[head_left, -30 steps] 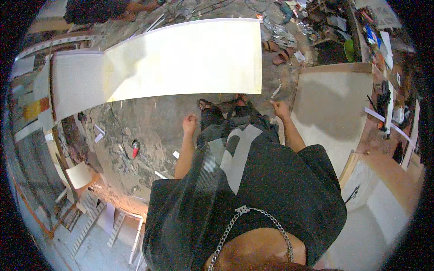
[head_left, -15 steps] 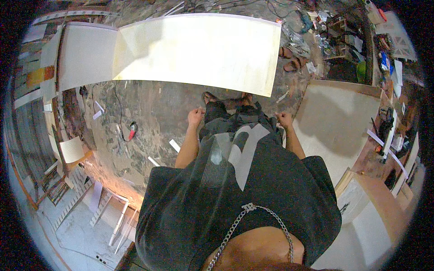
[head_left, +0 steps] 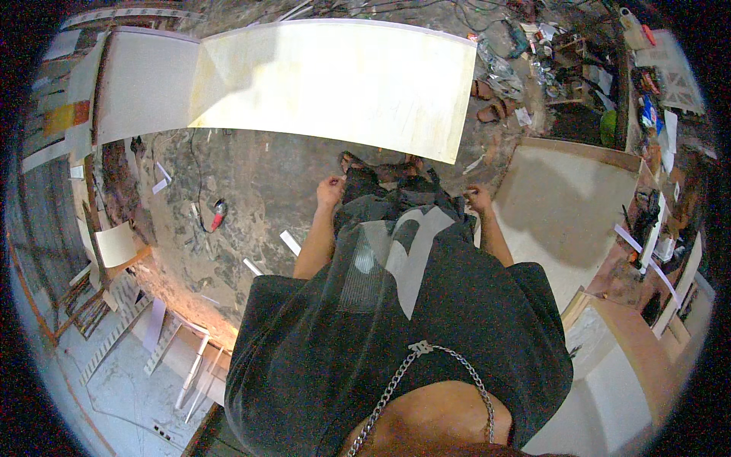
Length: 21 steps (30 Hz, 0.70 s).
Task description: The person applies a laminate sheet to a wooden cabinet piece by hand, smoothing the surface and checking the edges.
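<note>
My left hand [head_left: 330, 192] hangs beside my left thigh, its fingers loosely curled, with nothing visible in it. On the other side, my right hand [head_left: 478, 198] is held near my right thigh, fingers bent inward, and no object shows in it either. Ahead of my feet [head_left: 352, 163] stretches a long pale panel [head_left: 343, 84], brightly lit, with a shadow toward its left part. Right of my right hand lies a large light-coloured board [head_left: 567, 206], partly in shadow.
A red-and-grey power tool [head_left: 218, 215] with a cord lies on the stained floor [head_left: 251, 175] to the left. White strips [head_left: 290, 243] lie by my left arm. Brown sandals [head_left: 495, 111], plastic scraps and a cluttered shelf [head_left: 579, 68] occupy the far right.
The view has shifted slightly, so the panel's left end and the floor tool sit a little higher. Both hands stay beside my thighs with only small movement.
</note>
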Motion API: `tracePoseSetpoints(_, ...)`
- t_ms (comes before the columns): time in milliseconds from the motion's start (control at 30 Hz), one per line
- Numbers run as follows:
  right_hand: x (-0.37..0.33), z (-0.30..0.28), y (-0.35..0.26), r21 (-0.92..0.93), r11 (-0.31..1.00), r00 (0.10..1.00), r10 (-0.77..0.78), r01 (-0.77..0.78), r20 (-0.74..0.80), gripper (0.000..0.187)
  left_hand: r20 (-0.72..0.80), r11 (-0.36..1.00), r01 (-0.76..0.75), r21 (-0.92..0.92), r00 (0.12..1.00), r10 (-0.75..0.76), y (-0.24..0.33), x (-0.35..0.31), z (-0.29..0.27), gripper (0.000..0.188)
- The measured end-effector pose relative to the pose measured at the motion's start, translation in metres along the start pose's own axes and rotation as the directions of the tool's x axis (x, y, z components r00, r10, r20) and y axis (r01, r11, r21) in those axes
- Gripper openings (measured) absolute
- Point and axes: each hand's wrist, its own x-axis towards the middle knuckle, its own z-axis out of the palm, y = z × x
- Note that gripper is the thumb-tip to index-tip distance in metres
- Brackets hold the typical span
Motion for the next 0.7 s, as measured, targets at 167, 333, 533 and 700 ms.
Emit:
tracePoseSetpoints(167, 0.009, 0.001, -0.015, -0.097, 0.982, 0.980, -0.173, 0.164, -0.100, 0.036, -0.005, 0.999, 0.050, -0.017, 0.999, -0.050, -0.025, 0.017, 0.012, 0.034)
tracePoseSetpoints(333, 0.005, -0.003, -0.081, 0.030, 0.976, 0.959, -0.206, 0.216, -0.196, 0.043, 0.026, 0.995, 0.077, -0.059, 0.997, -0.075, -0.044, 0.026, 0.021, 0.035)
tracePoseSetpoints(533, -0.008, -0.006, -0.160, -0.008, 0.893, 0.855, -0.434, 0.450, -0.286, 0.056, 0.084, 0.973, 0.070, -0.221, 0.995, -0.052, -0.046, 0.025, 0.017, 0.030)
tracePoseSetpoints(700, -0.011, -0.009, -0.195, -0.088, 0.950, 0.910, -0.311, 0.298, -0.273, 0.071, -0.025, 0.997, -0.056, -0.051, 0.998, 0.055, -0.020, 0.009, 0.005, 0.031)
